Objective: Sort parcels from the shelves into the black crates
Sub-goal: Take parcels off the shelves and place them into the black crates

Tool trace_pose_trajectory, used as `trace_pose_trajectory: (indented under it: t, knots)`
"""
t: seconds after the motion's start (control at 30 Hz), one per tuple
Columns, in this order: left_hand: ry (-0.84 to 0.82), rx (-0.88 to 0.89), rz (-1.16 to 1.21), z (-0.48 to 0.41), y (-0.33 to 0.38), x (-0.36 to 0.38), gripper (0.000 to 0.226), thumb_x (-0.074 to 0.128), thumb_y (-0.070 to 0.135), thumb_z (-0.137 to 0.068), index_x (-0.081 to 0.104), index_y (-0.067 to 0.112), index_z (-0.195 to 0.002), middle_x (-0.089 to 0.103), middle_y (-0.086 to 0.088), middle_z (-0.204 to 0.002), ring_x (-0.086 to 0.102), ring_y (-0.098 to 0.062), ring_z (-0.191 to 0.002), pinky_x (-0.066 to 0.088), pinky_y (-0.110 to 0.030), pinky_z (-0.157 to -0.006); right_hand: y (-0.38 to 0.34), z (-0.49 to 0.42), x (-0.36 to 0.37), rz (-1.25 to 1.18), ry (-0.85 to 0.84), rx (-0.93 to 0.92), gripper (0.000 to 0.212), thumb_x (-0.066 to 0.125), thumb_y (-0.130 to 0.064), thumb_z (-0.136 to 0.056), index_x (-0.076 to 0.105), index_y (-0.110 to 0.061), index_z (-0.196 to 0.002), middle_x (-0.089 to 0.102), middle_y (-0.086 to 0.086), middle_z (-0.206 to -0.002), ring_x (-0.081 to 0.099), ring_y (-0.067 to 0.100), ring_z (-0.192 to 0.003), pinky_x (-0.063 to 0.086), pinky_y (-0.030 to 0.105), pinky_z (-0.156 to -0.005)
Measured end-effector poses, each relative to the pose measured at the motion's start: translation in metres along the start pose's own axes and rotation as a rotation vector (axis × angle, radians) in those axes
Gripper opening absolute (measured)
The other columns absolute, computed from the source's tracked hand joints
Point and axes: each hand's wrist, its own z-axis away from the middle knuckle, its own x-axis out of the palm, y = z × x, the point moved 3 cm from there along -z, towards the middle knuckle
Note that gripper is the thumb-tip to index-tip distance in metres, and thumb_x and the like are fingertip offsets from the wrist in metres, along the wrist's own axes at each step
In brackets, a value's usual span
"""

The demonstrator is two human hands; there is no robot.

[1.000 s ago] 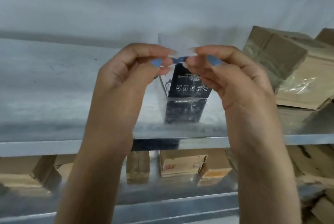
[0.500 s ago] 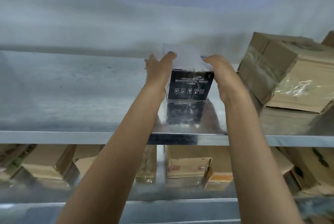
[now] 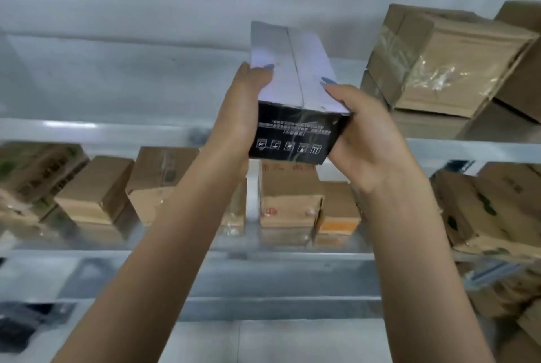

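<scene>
Counted: one long box (image 3: 292, 84), white top with a centre seam, black end face printed with white text and five icons; two hands. The box is clamped from both sides: left hand (image 3: 248, 111) flat along the left side with the thumb (image 3: 263, 70) laid over the top face, right hand (image 3: 371, 140) wrapped round the near right corner with the thumb (image 3: 332, 86) on top. The remaining fingers are hidden under the box, so their spread cannot be told. The box is held end-on at the front of the top shelf (image 3: 87, 84), black end out past the shelf lip, far end over the shelf; whether the far end touches the metal cannot be told. On the top shelf, at least three cardboard parcels are stacked at the right: a tilted taped one (image 3: 448, 61), one under it (image 3: 424, 122), one at the frame edge (image 3: 521, 64). Only a narrow gap is seen between that stack and the box's right edge; bare metal is seen to the left of the box. On the middle shelf (image 3: 87, 254) at least seven cardboard parcels are lined up, blurred, among them a red-printed one (image 3: 289, 196) directly below the box and an orange-labelled one (image 3: 339, 216) beside it. Lower down, more cardboard (image 3: 512, 298) is seen at the right and dark items (image 3: 20, 327) at the left, too blurred to identify.
</scene>
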Motion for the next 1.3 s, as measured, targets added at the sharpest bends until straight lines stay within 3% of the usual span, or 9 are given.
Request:
trace_pose_trajectory:
  t: [0.13,0.23,0.37,0.5,0.67,0.8,1.0,1.1,1.3]
  knots:
    - [0.005,0.077,-0.025,0.094,-0.017,0.003,0.014,0.055,0.021,-0.092,0.06,0.023,-0.105,0.074,0.016,-0.079,0.07,0.002,-0.074,0.057,-0.018,-0.065,0.024,0.086,-0.015,-0.066,0.01,0.044,0.044,0.044,-0.026,-0.1,0.052,-0.004,-0.137,0.057,0.019,-0.137,0.054,0.032,-0.127,0.041,0.048,-0.109]
    - [0.039,0.063,-0.099,0.144,-0.056,0.004,0.048,0.057,0.034,-0.075,0.058,0.023,-0.121,0.069,0.01,-0.111,0.065,-0.005,-0.105,0.052,-0.022,-0.088,0.042,0.141,-0.028,0.002,0.097,0.041,0.043,0.045,-0.038,-0.099,0.058,-0.015,-0.133,0.068,0.007,-0.124,0.064,0.023,-0.115,0.052,0.042,-0.099]
    - [0.051,-0.009,-0.076,0.204,-0.104,0.01,0.068,0.072,0.032,-0.066,0.048,0.021,-0.129,0.056,0.017,-0.114,0.058,0.01,-0.092,0.046,-0.001,-0.074,0.074,0.198,-0.046,0.136,0.175,0.135,0.049,0.052,-0.048,-0.088,0.056,-0.03,-0.133,0.072,-0.006,-0.116,0.07,0.013,-0.102,0.056,0.032,-0.091]
    - [0.013,-0.112,-0.215,0.244,-0.141,0.013,0.075,0.039,0.042,-0.075,0.033,0.014,-0.144,0.046,0.006,-0.138,0.05,-0.007,-0.122,0.038,-0.013,-0.098,0.109,0.237,-0.066,0.223,0.232,0.215,0.07,0.049,-0.066,-0.076,0.04,-0.043,-0.142,0.057,-0.005,-0.135,0.055,0.022,-0.122,0.045,0.049,-0.106]
    - [0.018,-0.071,-0.199,0.262,-0.189,0.003,0.128,0.055,0.094,-0.043,0.033,0.017,-0.142,0.051,0.021,-0.118,0.057,0.018,-0.099,0.051,-0.013,-0.089,0.141,0.256,-0.087,0.215,0.236,0.22,0.086,0.062,-0.074,-0.061,0.041,-0.047,-0.14,0.06,-0.004,-0.134,0.059,0.023,-0.12,0.05,0.053,-0.099]
    - [0.135,-0.247,0.047,0.265,-0.199,-0.004,0.057,0.034,0.065,-0.086,0.063,0.025,-0.113,0.072,0.003,-0.091,0.068,-0.018,-0.092,0.059,-0.031,-0.083,0.159,0.261,-0.098,0.272,0.192,0.168,0.078,0.062,-0.06,-0.073,0.035,-0.045,-0.144,0.058,-0.008,-0.136,0.06,0.02,-0.118,0.054,0.048,-0.096]
    - [0.186,-0.486,0.193,0.239,-0.193,-0.013,0.06,0.023,0.062,-0.097,0.065,0.02,-0.085,0.069,-0.005,-0.071,0.06,-0.021,-0.069,0.048,-0.032,-0.071,0.177,0.262,-0.098,0.358,0.083,0.113,0.11,0.08,-0.063,-0.061,0.025,-0.034,-0.151,0.045,-0.005,-0.148,0.05,0.02,-0.132,0.048,0.045,-0.103]
    - [0.135,-0.385,0.112,0.237,-0.195,-0.013,0.049,0.029,0.05,-0.1,0.05,0.019,-0.068,0.056,-0.001,-0.062,0.049,-0.016,-0.06,0.042,-0.028,-0.061,0.176,0.26,-0.098,0.182,0.15,0.108,0.063,0.047,-0.054,-0.095,0.031,-0.03,-0.151,0.042,0.0,-0.152,0.039,0.023,-0.141,0.037,0.044,-0.111]
    - [-0.042,-0.19,0.02,0.245,-0.202,-0.009,0.051,0.024,0.039,-0.1,0.057,0.004,-0.118,0.07,0.003,-0.084,0.067,0.002,-0.067,0.053,-0.014,-0.058,0.162,0.248,-0.098,-0.104,0.28,0.184,0.066,0.013,-0.061,-0.097,0.069,-0.027,-0.109,0.076,-0.001,-0.101,0.071,0.01,-0.096,0.049,0.032,-0.086]
